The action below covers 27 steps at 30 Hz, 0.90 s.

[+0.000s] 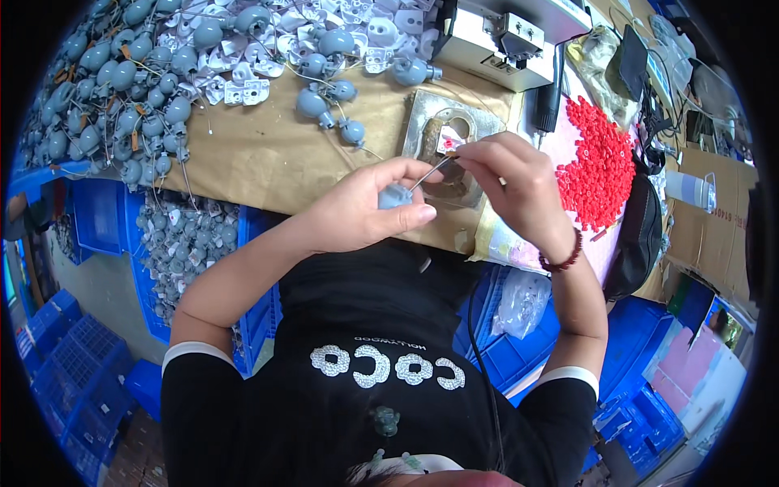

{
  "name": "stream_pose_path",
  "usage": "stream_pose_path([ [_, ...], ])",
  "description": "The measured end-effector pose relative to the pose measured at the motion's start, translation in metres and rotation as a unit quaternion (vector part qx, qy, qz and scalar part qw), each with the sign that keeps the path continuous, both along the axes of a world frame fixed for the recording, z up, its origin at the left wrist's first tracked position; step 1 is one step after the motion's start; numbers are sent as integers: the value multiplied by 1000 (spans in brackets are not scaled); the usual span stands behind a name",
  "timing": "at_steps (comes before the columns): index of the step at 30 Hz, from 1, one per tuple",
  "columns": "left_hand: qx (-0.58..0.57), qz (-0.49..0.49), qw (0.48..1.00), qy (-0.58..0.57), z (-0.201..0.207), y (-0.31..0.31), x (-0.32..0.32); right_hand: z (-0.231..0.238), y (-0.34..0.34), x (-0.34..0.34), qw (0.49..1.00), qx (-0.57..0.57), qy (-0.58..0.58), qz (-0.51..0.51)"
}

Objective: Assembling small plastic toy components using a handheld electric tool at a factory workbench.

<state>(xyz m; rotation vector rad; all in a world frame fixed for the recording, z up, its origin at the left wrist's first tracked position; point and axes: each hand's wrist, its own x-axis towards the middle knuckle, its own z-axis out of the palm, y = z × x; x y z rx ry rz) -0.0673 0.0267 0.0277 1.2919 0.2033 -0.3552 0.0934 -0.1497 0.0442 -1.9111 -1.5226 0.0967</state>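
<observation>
My left hand (345, 207) is closed round a grey-blue rounded plastic part (393, 196), its thumb lying along the near side. A thin cord or wire (429, 174) runs from this part up to my right hand (519, 180). The right fingertips pinch the cord's far end, where a small brownish bit shows; its kind is too small to tell. Just beyond the fingers, a square metal fixture plate (423, 109) with a round hole lies on the bench. On it sits a small white piece (449, 140) with red spots, partly hidden by my right hand.
Many grey-blue parts with cords (122, 77) and white plastic pieces (243, 85) are heaped at far left. A white machine (495, 57), black-handled tool (549, 101) and red bead-like pieces (596, 166) lie to the right. Blue crates (101, 215) stand below the bench (243, 154).
</observation>
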Motion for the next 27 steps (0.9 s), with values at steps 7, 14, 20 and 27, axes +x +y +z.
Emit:
stream_pose_path([
  [7,270,89,953,-108,-22,-14,1,-34,2,7,989,-22,-146,14],
  [14,276,74,952,-108,-19,-17,9,-16,2,4,974,-127,-184,39],
  [20,306,75,941,-123,-15,-13,12,-12,-2,-1,966,-166,-193,34],
  [27,646,76,709,-271,-25,-35,25,-13,-22,6,978,-208,-2,-17],
])
